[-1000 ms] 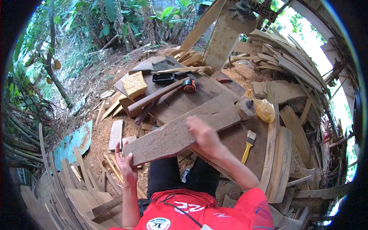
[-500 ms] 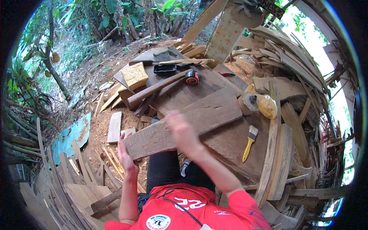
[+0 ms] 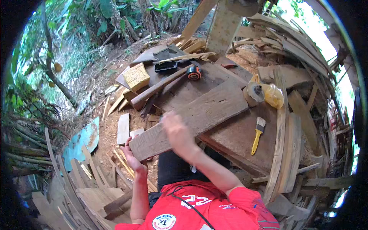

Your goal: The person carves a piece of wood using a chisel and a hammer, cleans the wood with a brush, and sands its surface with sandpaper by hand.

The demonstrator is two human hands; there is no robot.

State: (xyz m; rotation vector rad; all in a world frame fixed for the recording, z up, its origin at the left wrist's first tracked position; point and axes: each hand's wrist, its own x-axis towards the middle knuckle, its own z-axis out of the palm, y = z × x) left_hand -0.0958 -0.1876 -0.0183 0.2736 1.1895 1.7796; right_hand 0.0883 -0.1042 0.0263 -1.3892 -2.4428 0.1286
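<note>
A long wooden plank slants across my lap, its far end resting on the dark wooden work surface. My left hand grips the plank's near left end, fingers wrapped round its edge. Over the plank's face, my right hand is closed and slightly blurred; whatever its curled fingers may hold is hidden. At the plank's far end stands a round greyish object with a dark knob on top, beside a yellow plastic bag. A yellow-handled paintbrush lies right of the plank.
Beyond the plank are a tape measure, a black tray, a wooden bar and a yellowish block. Long boards line the right side. Scrap wood and a blue sheet lie on the left.
My right hand has moved a little along the plank toward its near left end. The left hand keeps its grip. The whole view has shifted slightly.
</note>
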